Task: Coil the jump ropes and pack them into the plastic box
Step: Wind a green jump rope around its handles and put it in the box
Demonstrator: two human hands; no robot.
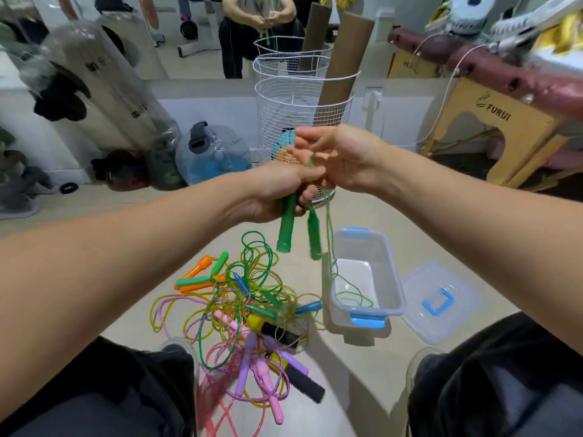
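— Down by the knees, the tangled ropes (243, 313) wait; the plastic box (366, 279) sits beside them, open.

— Above, left hand (277, 193) grips both green handles (287, 225); right hand (340, 156) pinches the green cord (329, 234), looping it, slack trailing into the box

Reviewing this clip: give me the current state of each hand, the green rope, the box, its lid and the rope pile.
left hand: grips the green handles, held above the floor.
right hand: fingers pinch the green cord just above the left hand.
green jump rope: handles hanging down, cord trailing into the box.
plastic box: open, holds only the cord's loose end.
lid: off, flat on the floor beside the box.
rope pile: tangled, uncoiled, on the floor.
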